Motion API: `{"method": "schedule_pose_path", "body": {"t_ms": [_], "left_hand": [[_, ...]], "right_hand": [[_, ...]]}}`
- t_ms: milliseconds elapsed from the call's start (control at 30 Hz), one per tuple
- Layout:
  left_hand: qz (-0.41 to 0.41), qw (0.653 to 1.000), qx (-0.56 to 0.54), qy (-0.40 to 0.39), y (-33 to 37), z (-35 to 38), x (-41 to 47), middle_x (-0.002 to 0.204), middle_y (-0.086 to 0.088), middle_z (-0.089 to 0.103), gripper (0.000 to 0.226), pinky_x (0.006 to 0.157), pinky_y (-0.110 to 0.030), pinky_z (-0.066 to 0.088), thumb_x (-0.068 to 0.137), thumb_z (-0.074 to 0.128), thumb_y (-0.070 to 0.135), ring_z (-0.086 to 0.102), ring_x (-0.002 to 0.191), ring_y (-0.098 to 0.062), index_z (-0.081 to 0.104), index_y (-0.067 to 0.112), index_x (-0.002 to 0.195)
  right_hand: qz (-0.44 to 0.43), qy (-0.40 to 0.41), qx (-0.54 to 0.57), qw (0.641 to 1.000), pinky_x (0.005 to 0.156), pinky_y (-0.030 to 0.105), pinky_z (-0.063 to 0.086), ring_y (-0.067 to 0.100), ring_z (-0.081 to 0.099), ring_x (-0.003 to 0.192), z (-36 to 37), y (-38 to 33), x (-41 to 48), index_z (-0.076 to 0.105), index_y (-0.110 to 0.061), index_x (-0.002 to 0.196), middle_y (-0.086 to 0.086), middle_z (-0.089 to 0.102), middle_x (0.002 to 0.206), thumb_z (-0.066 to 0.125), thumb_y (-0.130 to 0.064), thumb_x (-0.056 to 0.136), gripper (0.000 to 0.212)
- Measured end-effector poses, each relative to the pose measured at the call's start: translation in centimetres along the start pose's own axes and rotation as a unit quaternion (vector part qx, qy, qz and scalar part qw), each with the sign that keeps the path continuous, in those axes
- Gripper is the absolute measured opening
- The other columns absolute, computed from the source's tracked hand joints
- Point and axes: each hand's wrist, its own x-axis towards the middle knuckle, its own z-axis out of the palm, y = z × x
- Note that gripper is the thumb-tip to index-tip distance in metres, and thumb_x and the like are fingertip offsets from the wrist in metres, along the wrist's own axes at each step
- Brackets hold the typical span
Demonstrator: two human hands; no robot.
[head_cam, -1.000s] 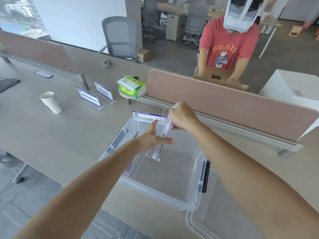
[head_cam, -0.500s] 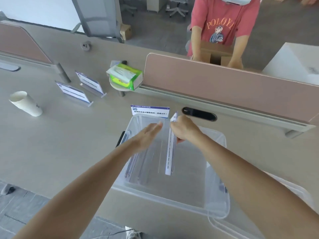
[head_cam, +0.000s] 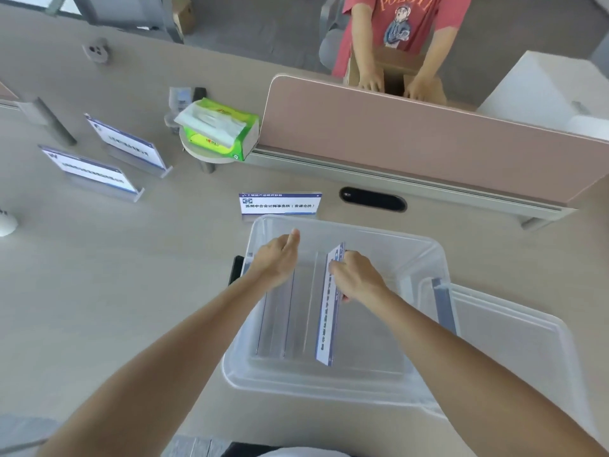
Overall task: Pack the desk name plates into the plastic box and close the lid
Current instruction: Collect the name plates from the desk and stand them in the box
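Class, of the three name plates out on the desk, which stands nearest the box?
The front-facing plate, just behind the box; the other two stand well left.

1. The tabletop (head_cam: 131, 275) was pale beige and ran wide across the view.
2. A clear plastic box (head_cam: 313, 380) sat on it near the front edge, open at the top.
3. The lid (head_cam: 514, 341) lay flat just beside the box, on its right.
4. 1 name plate (head_cam: 279, 205) stood upright just behind the box.
5. 2 more name plates (head_cam: 90, 171) stood well apart from the box, at the far left, one behind the other.
6. A green tissue pack (head_cam: 219, 128) rested on a small round stand (head_cam: 204, 155).
7. A pink divider panel (head_cam: 412, 140) rose along the back, with a black oval cable slot (head_cam: 372, 199) in front of it.
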Motion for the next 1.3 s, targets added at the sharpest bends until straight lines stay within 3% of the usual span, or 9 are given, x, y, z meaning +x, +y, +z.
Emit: {"method": "schedule_pose_path", "body": {"t_ms": [267, 333, 433, 600, 767, 933, 1100, 1167, 1300], "left_hand": [[-0.050, 0.995, -0.080, -0.009, -1.6, 1.2, 3.1, 0.107, -0.004, 0.050, 0.052, 0.101, -0.043, 0.039, 0.097, 0.022, 0.063, 0.045, 0.102, -0.024, 0.052, 0.021, 0.097], [-0.047, 0.993, -0.107, -0.015, -1.6, 1.1, 3.0, 0.114, -0.008, 0.054, 0.064, 0.107, -0.049, 0.037, 0.088, 0.023, 0.071, 0.047, 0.110, -0.026, 0.060, 0.021, 0.101], [-0.061, 0.990, -0.127, -0.007, -1.6, 1.0, 3.0, 0.145, -0.002, 0.051, 0.088, 0.114, -0.051, 0.029, 0.076, 0.021, 0.077, 0.039, 0.136, -0.028, 0.064, 0.022, 0.129], [-0.066, 0.989, -0.133, -0.009, -1.5, 1.0, 2.9, 0.148, -0.001, 0.048, 0.100, 0.113, -0.054, 0.028, 0.064, 0.019, 0.087, 0.038, 0.138, -0.029, 0.063, 0.026, 0.131], [-0.051, 0.990, -0.129, -0.015, -1.6, 1.2, 2.9, 0.150, 0.000, 0.048, 0.088, 0.115, -0.051, 0.027, 0.078, 0.020, 0.077, 0.038, 0.139, -0.027, 0.062, 0.023, 0.133], [-0.044, 0.991, -0.128, -0.016, -2.4, 1.5, 3.5, 0.148, 0.000, 0.049, 0.069, 0.113, -0.047, 0.027, 0.098, 0.021, 0.065, 0.037, 0.138, -0.028, 0.061, 0.022, 0.134], [-0.045, 0.993, -0.111, -0.022, -2.1, 1.4, 3.5, 0.146, 0.000, 0.052, 0.097, 0.114, -0.051, 0.026, 0.067, 0.022, 0.086, 0.038, 0.138, -0.028, 0.064, 0.025, 0.131], [-0.040, 0.992, -0.117, -0.027, -2.1, 1.4, 3.6, 0.147, -0.002, 0.051, 0.099, 0.114, -0.048, 0.026, 0.065, 0.024, 0.086, 0.037, 0.139, -0.028, 0.064, 0.024, 0.131], [-0.022, 0.992, -0.119, -0.041, -2.2, 1.5, 3.6, 0.144, 0.000, 0.053, 0.077, 0.097, -0.034, 0.023, 0.088, 0.029, 0.073, 0.040, 0.136, -0.025, 0.064, 0.018, 0.131]], "right_hand": [[0.031, -0.074, -0.001, 0.997, 0.046, 0.021, 0.041, 0.033, 0.069, 0.052, 3.8, 1.8, 3.6, 0.041, -0.007, 0.058, 0.009, 0.052, 0.042, 0.036, -0.011, 0.087, 0.030], [0.033, -0.083, -0.003, 0.996, 0.058, 0.024, 0.048, 0.028, 0.068, 0.048, 4.7, 2.3, 4.2, 0.046, -0.007, 0.070, 0.008, 0.054, 0.042, 0.036, -0.015, 0.087, 0.022], [0.034, -0.089, 0.002, 0.995, 0.064, 0.025, 0.051, 0.023, 0.067, 0.045, 5.6, 2.9, 4.9, 0.052, -0.004, 0.073, 0.011, 0.058, 0.047, 0.035, -0.015, 0.087, 0.024], [0.024, -0.077, -0.002, 0.997, 0.064, 0.026, 0.053, 0.020, 0.066, 0.041, 6.3, 2.6, 5.5, 0.050, -0.006, 0.073, 0.010, 0.061, 0.051, 0.035, -0.017, 0.088, 0.024], [0.020, -0.080, 0.006, 0.997, 0.067, 0.029, 0.055, 0.017, 0.065, 0.040, 6.9, 2.0, 5.8, 0.044, -0.012, 0.079, 0.005, 0.058, 0.055, 0.035, -0.019, 0.086, 0.014], [0.018, -0.070, 0.018, 0.997, 0.067, 0.032, 0.057, 0.023, 0.066, 0.042, 7.0, 1.7, 6.0, 0.046, -0.010, 0.067, 0.004, 0.056, 0.057, 0.036, -0.018, 0.090, 0.026], [0.018, -0.072, 0.017, 0.997, 0.068, 0.037, 0.059, 0.024, 0.067, 0.045, 7.1, 1.5, 6.1, 0.052, -0.008, 0.072, 0.007, 0.061, 0.061, 0.036, -0.020, 0.089, 0.026], [0.020, -0.070, 0.015, 0.997, 0.062, 0.032, 0.056, 0.023, 0.067, 0.043, 7.2, 1.5, 6.2, 0.051, -0.009, 0.073, 0.007, 0.061, 0.062, 0.035, -0.023, 0.090, 0.028], [0.022, -0.068, 0.001, 0.997, 0.048, 0.023, 0.039, 0.015, 0.062, 0.035, 7.3, 1.6, 6.2, 0.050, -0.011, 0.078, 0.004, 0.061, 0.065, 0.033, -0.031, 0.093, 0.031]]}}
